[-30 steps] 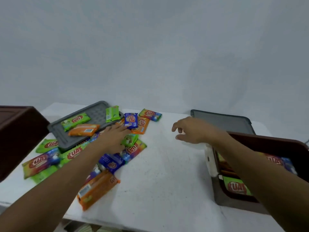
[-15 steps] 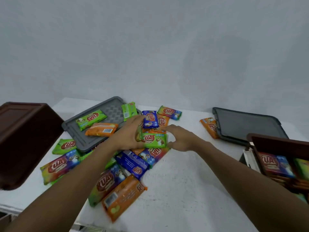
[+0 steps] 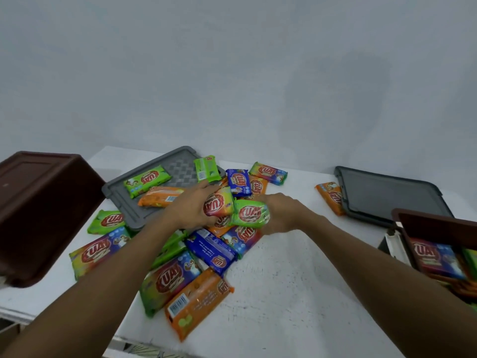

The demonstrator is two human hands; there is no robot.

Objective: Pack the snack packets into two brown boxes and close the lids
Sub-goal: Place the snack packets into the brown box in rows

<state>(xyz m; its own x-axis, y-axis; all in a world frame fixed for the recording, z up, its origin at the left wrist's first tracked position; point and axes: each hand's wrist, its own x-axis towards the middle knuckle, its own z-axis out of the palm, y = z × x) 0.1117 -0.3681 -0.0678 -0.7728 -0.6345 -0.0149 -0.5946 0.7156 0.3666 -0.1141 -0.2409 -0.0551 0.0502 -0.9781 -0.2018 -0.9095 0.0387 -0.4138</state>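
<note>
Left of open brown box (image 3: 433, 223), above packet pile (image 3: 178, 277), we are gripping two snack packets: left hand (image 3: 191, 210) curling round rainbow packet (image 3: 218, 205), right hand (image 3: 284, 213) clamping green packet (image 3: 251, 214). Box lying rightward of both; right hand sitting nearer.

A white, faintly speckled worktop (image 3: 296, 280) spans the scene. Behind its far edge rises a plain pale grey wall (image 3: 232, 73). At the right lies a small white object (image 3: 396, 245), too blurred to identify.
</note>
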